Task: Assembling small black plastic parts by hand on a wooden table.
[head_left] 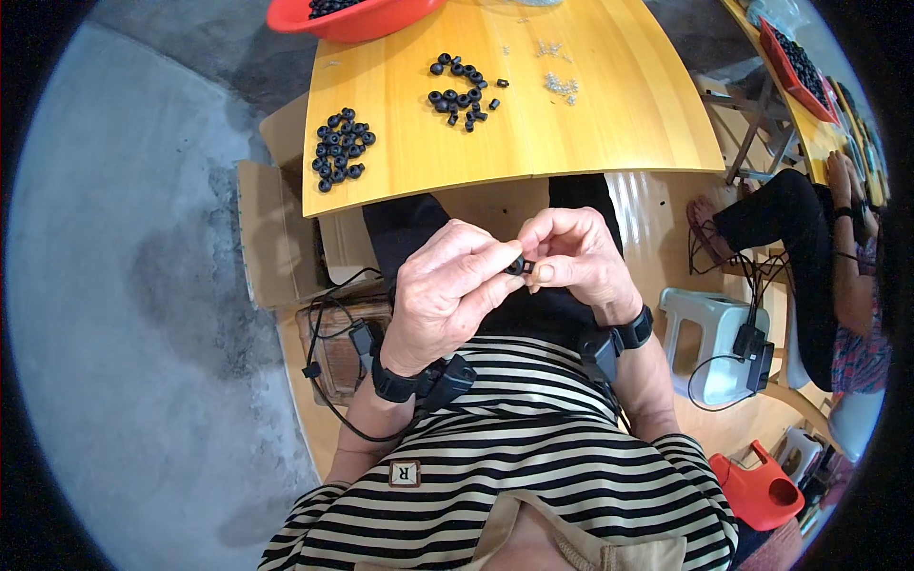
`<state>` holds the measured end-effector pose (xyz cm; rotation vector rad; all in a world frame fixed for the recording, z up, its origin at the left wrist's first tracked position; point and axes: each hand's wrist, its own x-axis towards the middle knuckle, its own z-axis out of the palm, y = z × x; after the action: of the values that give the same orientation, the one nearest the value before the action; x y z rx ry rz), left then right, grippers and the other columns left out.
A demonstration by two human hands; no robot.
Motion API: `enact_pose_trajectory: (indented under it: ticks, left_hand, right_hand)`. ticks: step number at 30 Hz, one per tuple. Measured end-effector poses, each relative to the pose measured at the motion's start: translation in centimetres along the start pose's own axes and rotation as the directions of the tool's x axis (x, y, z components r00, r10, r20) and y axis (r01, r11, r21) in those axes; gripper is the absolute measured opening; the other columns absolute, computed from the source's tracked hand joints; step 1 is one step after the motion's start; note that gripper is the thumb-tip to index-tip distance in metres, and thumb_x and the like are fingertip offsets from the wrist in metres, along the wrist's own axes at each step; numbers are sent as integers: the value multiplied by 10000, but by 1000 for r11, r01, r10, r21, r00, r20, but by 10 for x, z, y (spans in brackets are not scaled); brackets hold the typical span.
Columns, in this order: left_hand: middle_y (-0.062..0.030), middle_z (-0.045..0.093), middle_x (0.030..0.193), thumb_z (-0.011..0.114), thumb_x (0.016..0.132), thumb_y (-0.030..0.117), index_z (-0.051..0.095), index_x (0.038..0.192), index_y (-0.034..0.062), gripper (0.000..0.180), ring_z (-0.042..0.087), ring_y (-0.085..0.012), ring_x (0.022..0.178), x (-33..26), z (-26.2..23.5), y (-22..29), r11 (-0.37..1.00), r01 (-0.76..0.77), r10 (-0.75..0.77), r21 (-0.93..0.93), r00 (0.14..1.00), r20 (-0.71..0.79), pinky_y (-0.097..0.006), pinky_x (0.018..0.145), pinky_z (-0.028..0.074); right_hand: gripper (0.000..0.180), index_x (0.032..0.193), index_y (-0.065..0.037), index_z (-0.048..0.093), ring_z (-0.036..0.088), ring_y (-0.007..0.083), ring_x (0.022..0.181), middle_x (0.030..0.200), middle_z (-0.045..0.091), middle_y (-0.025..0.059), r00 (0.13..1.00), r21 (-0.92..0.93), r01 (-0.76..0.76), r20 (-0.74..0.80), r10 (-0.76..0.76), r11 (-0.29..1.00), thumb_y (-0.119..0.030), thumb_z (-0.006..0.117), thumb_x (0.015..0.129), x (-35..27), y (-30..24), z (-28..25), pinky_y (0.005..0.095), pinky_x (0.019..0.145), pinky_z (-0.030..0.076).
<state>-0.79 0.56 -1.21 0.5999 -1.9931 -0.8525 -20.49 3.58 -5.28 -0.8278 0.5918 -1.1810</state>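
Above my lap, just off the table's near edge, both hands meet at a small black round part. My left hand pinches it between thumb and fingers. From the other side, my right hand closes its thumb and forefinger at the part's right end; the fingers hide whether it grips a separate tiny piece. On the yellow table lie a pile of black round parts at the left and a looser group of black parts in the middle. Small clear pieces lie to their right.
A red basin of black parts stands at the table's far left. Below the table's left side is a cardboard box. At right are a pale plastic stool, a red plastic stool, and a seated person by another table. Cables hang near my left wrist.
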Motion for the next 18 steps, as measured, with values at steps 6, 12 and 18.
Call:
enact_pose_trajectory:
  ticks: [6,12,18]
  left_hand:
    - [-62,614,930,805,634,31,729,976,35,351,556,-245,929,5,3,1,996,-77,77,51,997,-8,-344,799,475]
    - [-47,627,988,807,642,79,732,984,47,352,561,-275,976,3,4,1,997,-81,81,2,997,15,-374,868,477]
    - [-78,621,994,778,707,34,716,990,18,290,584,-256,941,-1,7,-5,995,-36,33,-90,999,-32,-334,810,493]
  right_hand:
    - [291,1001,37,684,627,119,632,771,680,85,992,102,-15,127,2,995,-153,755,792,4,11,-7,242,614,528]
    - [331,962,34,680,590,101,555,704,672,95,987,107,-27,158,10,994,-215,748,756,0,10,0,201,506,446]
    - [225,698,-70,512,410,41,464,552,495,-25,999,163,4,-36,2,987,-186,680,794,0,21,21,202,429,283]
